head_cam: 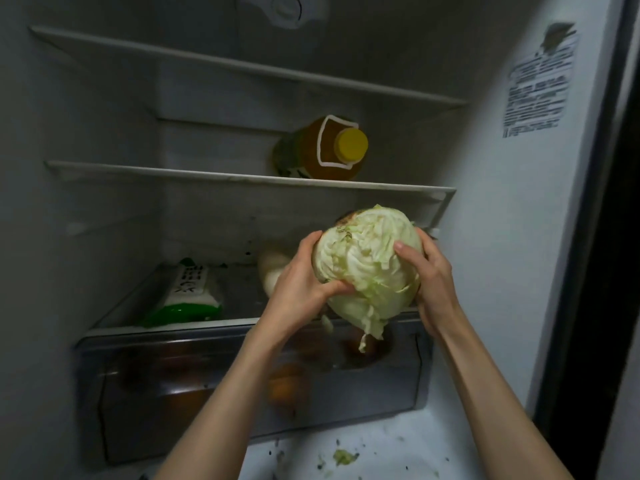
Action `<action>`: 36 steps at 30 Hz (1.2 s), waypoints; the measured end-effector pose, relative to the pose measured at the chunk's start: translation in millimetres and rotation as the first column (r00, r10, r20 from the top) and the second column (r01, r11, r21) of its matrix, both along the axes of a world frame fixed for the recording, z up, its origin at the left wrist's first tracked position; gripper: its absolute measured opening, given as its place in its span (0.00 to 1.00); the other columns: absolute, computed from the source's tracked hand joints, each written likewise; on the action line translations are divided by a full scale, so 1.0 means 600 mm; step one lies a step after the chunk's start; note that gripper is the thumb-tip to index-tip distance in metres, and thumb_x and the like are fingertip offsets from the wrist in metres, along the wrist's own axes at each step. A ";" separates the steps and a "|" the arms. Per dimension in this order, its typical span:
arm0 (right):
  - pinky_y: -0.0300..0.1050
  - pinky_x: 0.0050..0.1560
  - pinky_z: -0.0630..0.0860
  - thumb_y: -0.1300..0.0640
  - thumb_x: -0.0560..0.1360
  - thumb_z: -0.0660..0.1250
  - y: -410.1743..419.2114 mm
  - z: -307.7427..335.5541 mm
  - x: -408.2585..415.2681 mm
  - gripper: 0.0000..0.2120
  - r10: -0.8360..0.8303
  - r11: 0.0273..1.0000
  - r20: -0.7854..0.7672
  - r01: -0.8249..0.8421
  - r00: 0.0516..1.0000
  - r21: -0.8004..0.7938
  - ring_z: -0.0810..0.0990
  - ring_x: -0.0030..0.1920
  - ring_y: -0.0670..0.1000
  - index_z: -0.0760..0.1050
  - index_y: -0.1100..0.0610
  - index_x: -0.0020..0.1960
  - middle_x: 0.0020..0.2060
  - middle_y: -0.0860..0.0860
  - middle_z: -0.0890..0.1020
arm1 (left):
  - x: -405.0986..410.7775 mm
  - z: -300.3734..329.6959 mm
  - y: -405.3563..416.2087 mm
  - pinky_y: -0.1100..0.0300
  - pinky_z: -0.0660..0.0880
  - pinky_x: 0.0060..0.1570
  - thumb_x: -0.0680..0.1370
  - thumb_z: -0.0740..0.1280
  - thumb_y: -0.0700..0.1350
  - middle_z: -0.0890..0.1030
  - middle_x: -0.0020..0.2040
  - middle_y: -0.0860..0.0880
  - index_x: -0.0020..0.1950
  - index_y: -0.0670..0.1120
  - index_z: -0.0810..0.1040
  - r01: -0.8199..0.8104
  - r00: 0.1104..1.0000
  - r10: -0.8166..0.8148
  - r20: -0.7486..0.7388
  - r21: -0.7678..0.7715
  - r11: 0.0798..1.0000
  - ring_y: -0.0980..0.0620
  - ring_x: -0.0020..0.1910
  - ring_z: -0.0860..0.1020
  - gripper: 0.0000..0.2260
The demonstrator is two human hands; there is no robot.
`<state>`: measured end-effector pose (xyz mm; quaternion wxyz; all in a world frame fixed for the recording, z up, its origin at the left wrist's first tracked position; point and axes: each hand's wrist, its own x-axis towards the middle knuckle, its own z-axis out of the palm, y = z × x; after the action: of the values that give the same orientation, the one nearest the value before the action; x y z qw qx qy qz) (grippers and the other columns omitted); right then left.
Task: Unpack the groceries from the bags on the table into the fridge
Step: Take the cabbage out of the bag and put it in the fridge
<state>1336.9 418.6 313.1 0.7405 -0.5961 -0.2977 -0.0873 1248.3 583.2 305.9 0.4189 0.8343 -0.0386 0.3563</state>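
A pale green cabbage (369, 271) with ragged, torn leaves is held in front of the open fridge, level with the lowest shelf (239, 320). My left hand (301, 282) grips its left and underside, with the thumb curled round the bottom. My right hand (427, 282) grips its right side, thumb on the front. Loose leaves hang down from the cabbage over the shelf's front edge.
A bottle of amber liquid with a yellow cap (322, 148) stands on the middle shelf (207, 176). A green and white packet (188, 294) and a white rounded item (273, 268) lie on the lowest shelf. The drawer (173, 382) below holds orange fruit. Cabbage scraps (343, 457) lie below the drawer.
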 end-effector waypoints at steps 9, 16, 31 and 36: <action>0.53 0.57 0.78 0.51 0.71 0.71 0.036 0.018 0.074 0.26 -0.052 0.995 -0.042 0.049 0.998 -0.086 0.79 0.55 0.54 0.71 0.57 0.66 0.58 0.55 0.79 | 0.064 0.026 0.031 0.50 0.71 0.61 0.69 0.73 0.56 0.72 0.67 0.47 0.72 0.49 0.56 -0.135 0.963 0.181 -0.200 0.227 0.965 0.45 0.65 0.71 0.39; 0.53 0.66 0.70 0.46 0.74 0.66 0.067 0.017 0.106 0.28 -0.207 0.940 0.095 0.225 0.974 -0.255 0.72 0.64 0.54 0.67 0.58 0.69 0.65 0.55 0.72 | 0.102 0.049 0.051 0.57 0.72 0.57 0.75 0.65 0.59 0.76 0.63 0.50 0.67 0.52 0.68 -0.098 0.944 0.170 -0.282 0.253 0.963 0.52 0.59 0.75 0.23; 0.49 0.69 0.66 0.56 0.73 0.66 0.082 -0.008 0.127 0.30 -0.221 0.765 0.373 0.397 0.901 -0.507 0.68 0.68 0.56 0.61 0.55 0.73 0.69 0.55 0.69 | 0.179 0.072 0.076 0.53 0.74 0.54 0.79 0.58 0.55 0.77 0.59 0.46 0.61 0.52 0.69 -0.299 0.915 0.331 -0.230 0.162 0.940 0.48 0.54 0.76 0.13; 0.48 0.68 0.66 0.54 0.74 0.66 0.064 0.003 0.147 0.27 -0.280 0.753 0.304 0.405 0.911 -0.520 0.69 0.67 0.59 0.64 0.54 0.72 0.67 0.58 0.70 | 0.179 0.060 0.049 0.52 0.63 0.69 0.81 0.55 0.54 0.61 0.74 0.47 0.74 0.51 0.60 -0.179 0.920 0.328 -0.214 0.517 0.837 0.45 0.70 0.65 0.22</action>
<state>1425.0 456.8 315.2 0.4631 -0.8222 -0.2706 -0.1903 1355.7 612.6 342.1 0.1446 0.9536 0.0475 0.2599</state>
